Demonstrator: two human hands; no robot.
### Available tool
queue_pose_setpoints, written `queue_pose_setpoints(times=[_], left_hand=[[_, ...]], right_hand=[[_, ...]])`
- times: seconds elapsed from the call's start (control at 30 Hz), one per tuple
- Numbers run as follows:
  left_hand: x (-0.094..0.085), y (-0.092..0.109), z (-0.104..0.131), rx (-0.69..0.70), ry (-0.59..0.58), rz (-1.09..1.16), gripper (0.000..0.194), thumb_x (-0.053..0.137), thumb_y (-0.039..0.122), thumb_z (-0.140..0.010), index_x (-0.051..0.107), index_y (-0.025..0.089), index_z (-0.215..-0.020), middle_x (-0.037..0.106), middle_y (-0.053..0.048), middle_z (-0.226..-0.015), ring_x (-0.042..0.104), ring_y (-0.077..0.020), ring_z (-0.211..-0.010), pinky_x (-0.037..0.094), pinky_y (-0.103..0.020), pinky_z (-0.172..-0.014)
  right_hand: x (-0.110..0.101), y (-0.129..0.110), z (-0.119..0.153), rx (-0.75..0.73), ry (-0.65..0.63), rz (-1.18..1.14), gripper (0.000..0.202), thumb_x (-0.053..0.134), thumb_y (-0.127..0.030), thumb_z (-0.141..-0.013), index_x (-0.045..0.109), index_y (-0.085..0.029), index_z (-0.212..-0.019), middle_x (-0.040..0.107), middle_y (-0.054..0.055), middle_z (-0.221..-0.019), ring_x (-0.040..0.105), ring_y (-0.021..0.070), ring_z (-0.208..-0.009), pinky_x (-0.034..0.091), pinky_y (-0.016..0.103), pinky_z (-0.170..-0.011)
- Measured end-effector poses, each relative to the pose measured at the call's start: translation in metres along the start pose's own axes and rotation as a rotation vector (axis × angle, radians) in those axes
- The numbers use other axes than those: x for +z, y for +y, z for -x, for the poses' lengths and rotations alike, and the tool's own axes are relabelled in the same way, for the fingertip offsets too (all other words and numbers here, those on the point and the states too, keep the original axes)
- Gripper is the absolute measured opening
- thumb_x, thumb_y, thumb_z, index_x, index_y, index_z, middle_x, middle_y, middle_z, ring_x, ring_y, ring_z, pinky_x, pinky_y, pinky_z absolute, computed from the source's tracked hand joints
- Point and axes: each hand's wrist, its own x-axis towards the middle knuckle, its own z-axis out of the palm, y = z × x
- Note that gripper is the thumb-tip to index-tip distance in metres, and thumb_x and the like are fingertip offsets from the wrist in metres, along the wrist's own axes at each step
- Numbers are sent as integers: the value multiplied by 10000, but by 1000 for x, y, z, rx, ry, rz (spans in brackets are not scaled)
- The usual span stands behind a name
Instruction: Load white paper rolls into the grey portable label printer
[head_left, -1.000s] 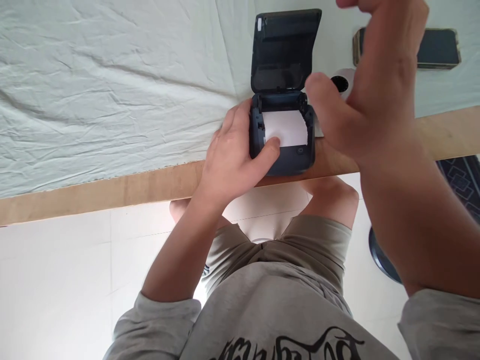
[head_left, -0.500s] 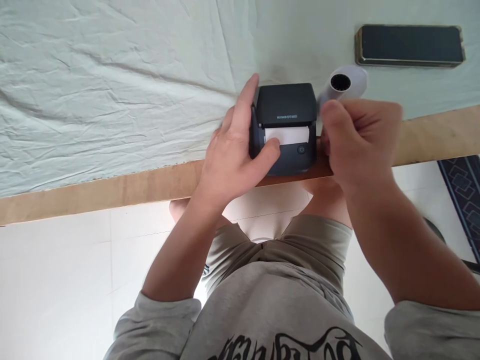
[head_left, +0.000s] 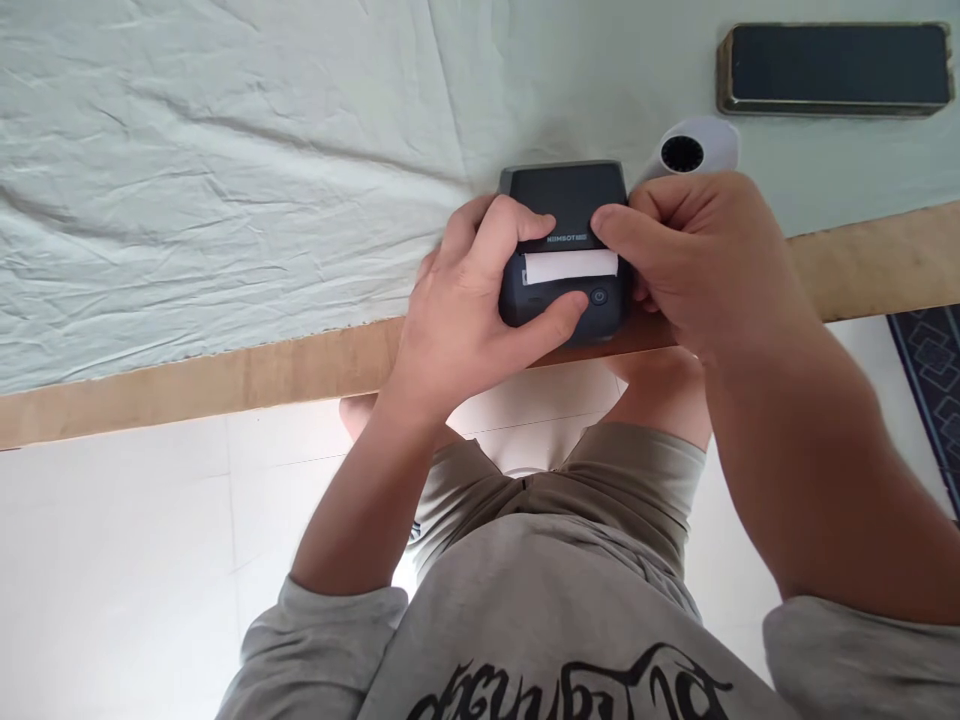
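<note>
A dark label printer (head_left: 566,195) stands at the table's front edge, with a white paper strip (head_left: 570,265) showing in its front slot. My left hand (head_left: 480,290) grips the printer's left side, a finger bent onto the top cover and the thumb below the strip, near the power button (head_left: 598,297). At the printer's right side is my right hand (head_left: 697,250), its thumb on the cover's right edge and the other fingers curled in beside it. Just behind my right hand is a white roll (head_left: 712,140) with a dark round opening, partly hidden.
A black phone-like slab on a box (head_left: 840,68) lies at the back right. Pale wrinkled cloth (head_left: 225,180) covers the table, whose bare wooden edge (head_left: 300,370) runs along the front. A patterned dark mat (head_left: 930,370) lies on the floor at right.
My left fingers have bent onto the printer's cover, and the left thumb has moved off the paper toward the button. My right hand has shifted left, bringing its thumb onto the cover.
</note>
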Motion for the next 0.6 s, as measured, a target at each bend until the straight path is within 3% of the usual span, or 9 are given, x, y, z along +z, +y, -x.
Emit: queue_pose_setpoints(times=[0.07,0.2,0.3,0.4,0.5,0.6], left_hand=[[1,0,0,-2,-4,6,485,714,643,-994,582,348,-1355,674,-82,-1522,679,-359,-1433,594,-564,-1172],[0,1,0,9,-19,7,546,714,633,-973,545,342,-1403,669,-95,-1544,661,-394,-1474,579,-597,-1209],[-5,-1,2,3,-39,36,698,755,611,-940,471,359,-1525,623,-104,-1633,633,-409,-1524,576,-607,-1227],[-11,-5,8,-41,-83,18,894,817,646,-889,427,357,-1641,569,-115,-1722,566,-437,-1607,539,-636,-1289],[-11,-12,16,-46,-97,-77,1017,905,677,-807,489,322,-1664,545,-141,-1762,528,-468,-1638,482,-665,-1353],[-7,-18,22,-13,-44,-150,1074,958,713,-769,540,305,-1670,590,-164,-1729,585,-483,-1582,518,-689,-1313]], right_hand=[[0,8,0,-55,1,14,619,703,-454,-1025,292,-167,-663,269,-2,-577,246,44,-546,232,276,-533],[3,25,3,-238,150,69,685,609,-630,-1070,316,-161,-664,268,9,-593,234,51,-572,201,281,-553],[7,25,6,-255,212,114,643,611,-545,-1075,320,-154,-655,232,13,-609,220,56,-598,176,286,-579],[11,15,7,-176,278,167,598,651,-428,-1052,315,-155,-639,183,10,-619,203,65,-608,172,308,-617],[15,8,6,-102,318,203,573,667,-389,-1045,338,-159,-636,214,12,-619,213,78,-620,201,320,-653],[15,10,6,-117,302,210,578,668,-409,-1051,326,-160,-656,227,15,-629,226,88,-633,232,317,-666]])
